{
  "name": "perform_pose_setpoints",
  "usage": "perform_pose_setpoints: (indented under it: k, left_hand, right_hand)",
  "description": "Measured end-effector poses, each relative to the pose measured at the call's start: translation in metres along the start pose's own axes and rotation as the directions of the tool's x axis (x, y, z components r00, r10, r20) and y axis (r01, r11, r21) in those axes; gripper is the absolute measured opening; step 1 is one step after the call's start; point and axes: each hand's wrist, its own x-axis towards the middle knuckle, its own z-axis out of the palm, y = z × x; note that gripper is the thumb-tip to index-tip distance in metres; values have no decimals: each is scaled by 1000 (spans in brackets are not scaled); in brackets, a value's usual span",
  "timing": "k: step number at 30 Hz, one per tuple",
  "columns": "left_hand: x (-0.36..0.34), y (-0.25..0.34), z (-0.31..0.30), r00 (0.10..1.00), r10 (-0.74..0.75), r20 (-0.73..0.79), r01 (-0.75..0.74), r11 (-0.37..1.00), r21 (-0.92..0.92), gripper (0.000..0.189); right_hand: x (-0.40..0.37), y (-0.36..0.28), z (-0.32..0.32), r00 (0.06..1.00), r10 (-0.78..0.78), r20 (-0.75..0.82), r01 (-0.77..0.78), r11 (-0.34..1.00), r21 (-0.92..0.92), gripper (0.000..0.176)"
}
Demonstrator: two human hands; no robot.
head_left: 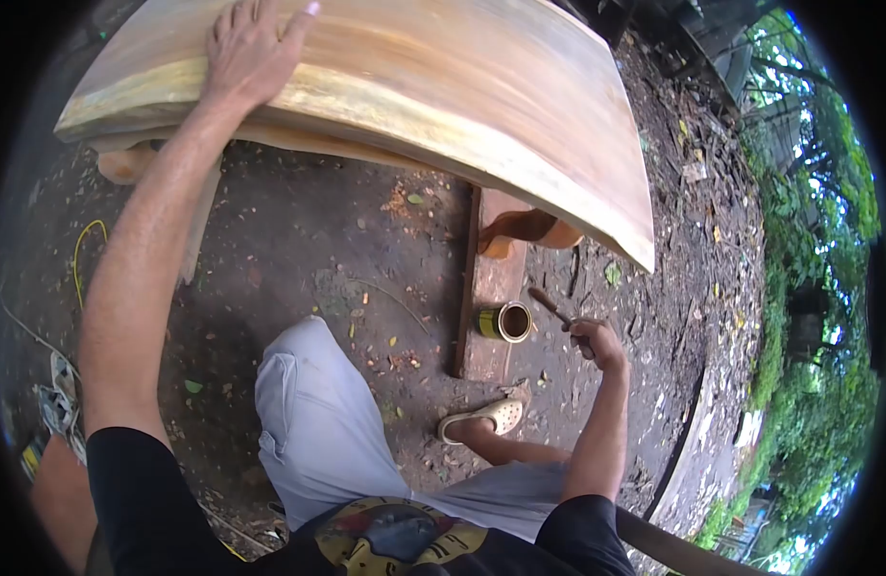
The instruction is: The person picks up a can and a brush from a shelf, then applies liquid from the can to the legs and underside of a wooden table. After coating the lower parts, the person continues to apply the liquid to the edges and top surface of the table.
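My left hand (256, 60) lies flat, fingers spread, on top of a thick wooden slab (443, 72) with a pale, curved front edge. Low on the right, my right hand (597, 343) is closed around the handle of a slim tool (549, 303) with a flattened brown end; whether it is a brush or a spatula I cannot tell. The tool's tip points up and left, just right of an open tin can (506, 322) with a yellow label and a dark inside. The can stands on a reddish-brown plank (488, 278) below the slab.
A curved brown wooden piece (520, 230) shows under the slab's right side. Dirt ground (309, 240) is strewn with leaves and chips. On the left lie a yellow cord (78, 254) and crumpled material (57, 398). My sandalled foot (481, 422) rests near the plank; greenery (817, 384) lines the right.
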Motion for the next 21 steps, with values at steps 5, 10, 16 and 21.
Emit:
perform_pose_setpoints:
  k: [5,10,16,21]
  left_hand:
    - [-2,1,0,998,24,-50,-24,1000,2,79]
    - [-1,-3,0,999,19,-39,-19,1000,0,78]
    - [-2,-3,1,999,2,-55,0,1000,29,75]
    - [-1,-3,0,998,-7,-60,8,1000,13,74]
  right_hand:
    - [22,10,4,992,-108,71,127,727,-675,19]
    - [89,37,31,987,-1,159,138,499,-855,28]
    - [150,76,61,982,89,164,125,339,-932,43]
    - [130,73,49,981,46,189,158,378,-912,39]
